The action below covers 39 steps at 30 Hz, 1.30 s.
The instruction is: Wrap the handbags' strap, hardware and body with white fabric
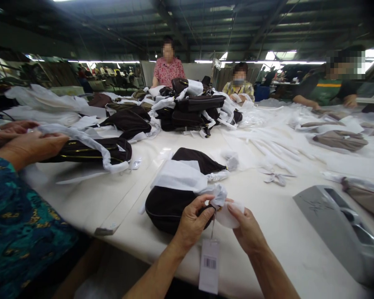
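Note:
A dark bag (166, 209) lies on the white table near its front edge, with a sheet of white tissue paper (179, 176) across it. My left hand (195, 218) pinches the bag's right end, where the strap fitting is wrapped in white tissue. Close beside it, my right hand (244, 226) holds a small piece of white paper (229, 214) between thumb and fingers. A white tag with a barcode (209, 265) hangs on a string below my left hand, over the table edge.
At the left, a co-worker's hands (34, 145) handle another dark bag (81, 151). Dark bags (193, 112) are piled mid-table. A grey tape dispenser (336, 228) stands right. People stand across the table, near taupe bags (339, 141) and tissue strips (277, 177).

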Available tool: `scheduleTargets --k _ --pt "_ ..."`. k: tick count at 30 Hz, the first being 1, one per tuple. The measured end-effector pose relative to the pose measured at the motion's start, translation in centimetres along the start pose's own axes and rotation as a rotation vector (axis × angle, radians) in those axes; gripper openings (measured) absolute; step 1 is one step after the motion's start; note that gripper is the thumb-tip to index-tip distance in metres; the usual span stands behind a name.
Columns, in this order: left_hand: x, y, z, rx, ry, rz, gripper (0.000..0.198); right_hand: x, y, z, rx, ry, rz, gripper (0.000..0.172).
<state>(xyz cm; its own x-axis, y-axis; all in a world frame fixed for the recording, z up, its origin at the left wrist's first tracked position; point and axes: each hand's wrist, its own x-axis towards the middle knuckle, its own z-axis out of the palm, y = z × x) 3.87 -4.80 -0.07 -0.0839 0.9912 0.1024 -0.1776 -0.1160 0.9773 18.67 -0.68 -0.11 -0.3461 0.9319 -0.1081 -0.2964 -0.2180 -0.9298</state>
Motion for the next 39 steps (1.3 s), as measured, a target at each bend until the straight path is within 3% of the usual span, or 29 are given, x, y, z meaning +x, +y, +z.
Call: scheduleTargets --k 4,8,14,20,24,27,31,35,39 --pt "0.1 0.3 -0.1 0.009 -0.042 -0.002 0.031 0.7 1.2 0.4 0.082 0.161 -0.028 0.029" --pt "0.1 0.6 0.0 -0.014 -0.084 0.021 0.027 0.7 1.5 1.8 0.276 0.107 -0.049 0.021" --pt "-0.1 0.1 0.9 -0.036 0.147 -0.047 0.05 0.8 1.6 3.0 0.521 0.123 -0.005 0.022" --pt "0.3 0.1 1.6 -0.095 0.364 -0.005 0.06 1.1 1.7 3.2 0.544 0.137 -0.025 0.023" --pt "0.5 0.1 1.1 0.034 0.295 -0.046 0.037 0.9 2.1 3.2 0.477 0.186 -0.057 0.018" --pt "0.7 0.0 0.7 0.033 0.27 -0.046 0.034 0.5 2.1 2.6 0.441 0.164 -0.053 0.024" --pt "0.9 0.2 0.3 -0.129 0.182 -0.056 0.033 0.2 2.1 1.6 0.4 0.102 -0.036 0.025" --pt "1.0 0.6 -0.2 -0.326 0.035 -0.113 0.039 0.8 2.6 2.0 0.322 0.148 -0.037 0.023" --pt "0.9 0.7 -0.6 -0.437 0.05 -0.115 0.047 1.5 3.2 3.4 0.354 0.184 -0.075 0.023"
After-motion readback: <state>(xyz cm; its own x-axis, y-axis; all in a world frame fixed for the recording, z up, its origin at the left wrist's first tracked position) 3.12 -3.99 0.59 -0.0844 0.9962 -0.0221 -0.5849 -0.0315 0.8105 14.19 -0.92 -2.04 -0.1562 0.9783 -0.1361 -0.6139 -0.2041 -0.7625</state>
